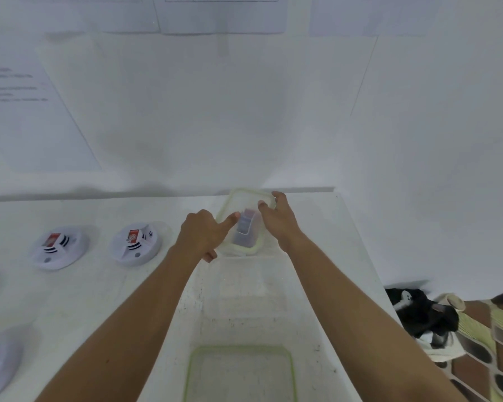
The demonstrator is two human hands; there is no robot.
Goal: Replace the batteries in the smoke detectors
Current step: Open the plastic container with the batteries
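Two-handed, pinches battery container [246,227] with left hand [201,236], grips its rim with right hand [276,220], leaving detectors [135,242] beyond left hand seemingly unopened.

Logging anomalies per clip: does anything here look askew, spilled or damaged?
Only the box at the far edge of the table: the left hand and right hand hold it tilted, its green rim skewed. Dark specks dot the surface before it. The two detectors beside it lie flat and look whole.
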